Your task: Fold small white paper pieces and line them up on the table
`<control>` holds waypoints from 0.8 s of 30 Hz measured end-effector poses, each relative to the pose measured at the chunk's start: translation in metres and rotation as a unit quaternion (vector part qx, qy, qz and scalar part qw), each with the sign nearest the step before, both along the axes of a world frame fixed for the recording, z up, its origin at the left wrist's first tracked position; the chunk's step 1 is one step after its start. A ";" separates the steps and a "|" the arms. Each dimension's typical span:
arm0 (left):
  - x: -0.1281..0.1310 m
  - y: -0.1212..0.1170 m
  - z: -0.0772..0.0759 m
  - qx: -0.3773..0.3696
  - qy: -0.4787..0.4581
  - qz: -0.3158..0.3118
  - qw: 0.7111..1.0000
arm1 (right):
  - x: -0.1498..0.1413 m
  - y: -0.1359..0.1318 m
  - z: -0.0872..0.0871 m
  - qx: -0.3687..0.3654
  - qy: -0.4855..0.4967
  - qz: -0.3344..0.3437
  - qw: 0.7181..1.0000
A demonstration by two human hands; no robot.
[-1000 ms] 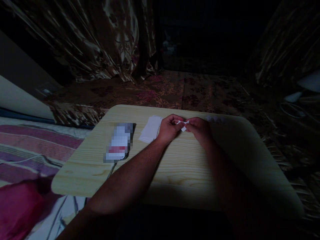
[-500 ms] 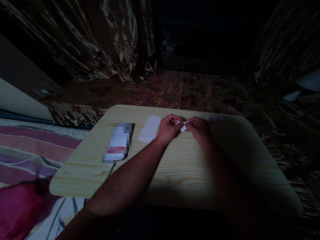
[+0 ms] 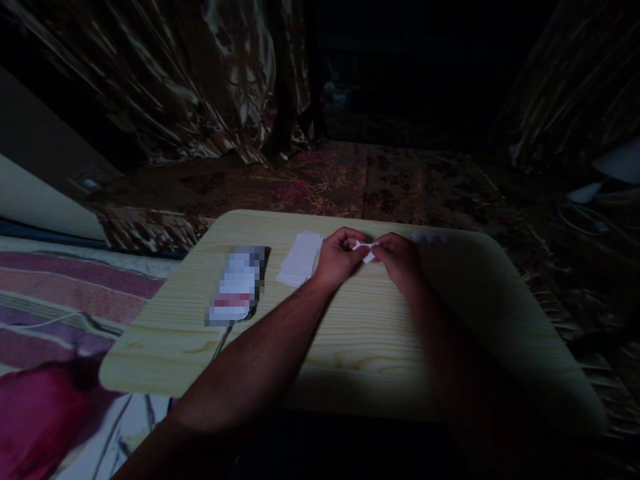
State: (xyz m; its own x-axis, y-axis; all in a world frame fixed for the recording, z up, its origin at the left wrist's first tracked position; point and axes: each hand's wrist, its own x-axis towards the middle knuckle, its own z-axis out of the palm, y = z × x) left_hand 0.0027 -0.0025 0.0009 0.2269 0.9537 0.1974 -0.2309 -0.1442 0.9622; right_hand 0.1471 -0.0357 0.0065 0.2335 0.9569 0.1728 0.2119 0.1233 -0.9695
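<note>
A small piece of folded white paper [image 3: 369,254] is pinched between my two hands, above the far half of the wooden table [image 3: 370,340]. My left hand [image 3: 341,257] grips its left side, thumb toward the middle. From the other side, my right hand [image 3: 397,257] holds the right edge with thumb and fingers closed. Parts of the paper are hidden behind the fingers. Just left of my left hand lies a stack of white paper sheets [image 3: 301,257], slightly fanned out. Beyond my right hand rest several small pale pieces [image 3: 429,238], too dim to make out clearly.
A blurred-out phone [image 3: 235,285] with a cable [image 3: 221,343] lies on the table's left side. To the left is a striped bedspread [image 3: 45,287] with a red cloth [image 3: 40,420]. Patterned curtains [image 3: 240,73] hang behind, and a white lamp [image 3: 620,162] stands at the right.
Hardly anything differs. The paper between my fingers has shifted slightly, its top edge now dipping in the middle; both hands keep their place.
</note>
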 end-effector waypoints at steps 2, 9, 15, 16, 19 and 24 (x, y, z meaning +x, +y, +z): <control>0.000 0.000 0.001 -0.005 -0.006 0.003 1.000 | 0.000 0.001 0.000 0.005 0.007 -0.003 1.000; -0.002 0.000 0.000 -0.003 -0.011 0.003 1.000 | -0.001 0.000 0.001 0.001 0.012 -0.001 1.000; -0.003 0.000 0.000 -0.006 -0.001 0.001 1.000 | -0.001 -0.001 0.001 0.008 0.027 0.002 1.000; -0.003 0.000 0.001 -0.007 -0.002 0.000 1.000 | -0.001 -0.001 0.002 0.010 0.031 0.004 0.999; -0.003 0.001 0.001 -0.009 -0.006 0.000 1.000 | -0.001 -0.002 0.002 0.009 0.027 0.008 1.000; -0.002 0.002 -0.001 -0.006 -0.014 -0.006 1.000 | -0.001 -0.001 0.003 -0.009 0.018 -0.006 1.000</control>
State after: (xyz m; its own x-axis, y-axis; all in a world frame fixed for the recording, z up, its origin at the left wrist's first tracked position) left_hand 0.0007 -0.0006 -0.0006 0.2328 0.9532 0.1929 -0.2595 -0.1303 0.9569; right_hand 0.1459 -0.0369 0.0090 0.2505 0.9570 0.1466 0.1790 0.1030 -0.9784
